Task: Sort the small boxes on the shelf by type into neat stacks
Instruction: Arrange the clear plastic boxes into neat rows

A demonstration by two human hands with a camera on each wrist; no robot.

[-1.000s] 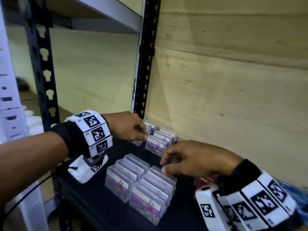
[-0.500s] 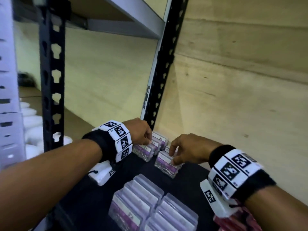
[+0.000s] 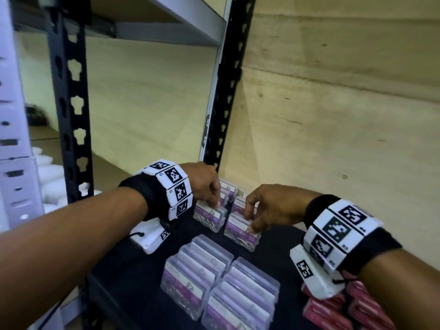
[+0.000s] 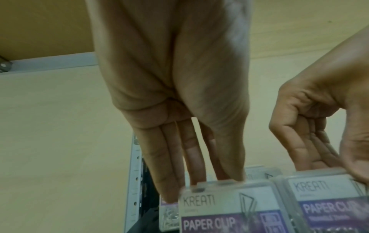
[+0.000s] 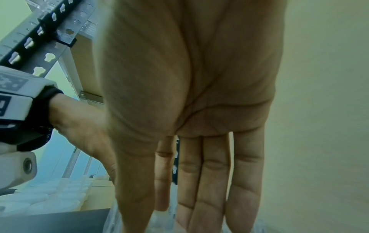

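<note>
Clear paper clip boxes with purple labels stand in small groups at the back of the black shelf board [image 3: 128, 279]. My left hand [image 3: 215, 204] pinches the top of the back left box [image 3: 209, 216], thumb in front and fingers behind; its label reads clearly in the left wrist view [image 4: 227, 209]. My right hand [image 3: 251, 222] pinches the neighbouring back right box [image 3: 240, 235] the same way, also seen beside it [image 4: 329, 197]. In the right wrist view the palm hides most of that box [image 5: 163, 222]. Two neat rows of the same clear boxes [image 3: 197, 272] stand nearer to me.
Red boxes [image 3: 333, 315] lie at the front right under my right wrist. A black slotted upright [image 3: 223, 110] stands just behind the left hand, another [image 3: 71, 110] at the front left. A wooden panel [image 3: 333, 120] backs the shelf; an upper shelf [image 3: 166, 29] hangs overhead.
My right hand left the near rows and went to the back right box, now pinching it. The left hand stayed at the back left boxes. The view moved in closer.
</note>
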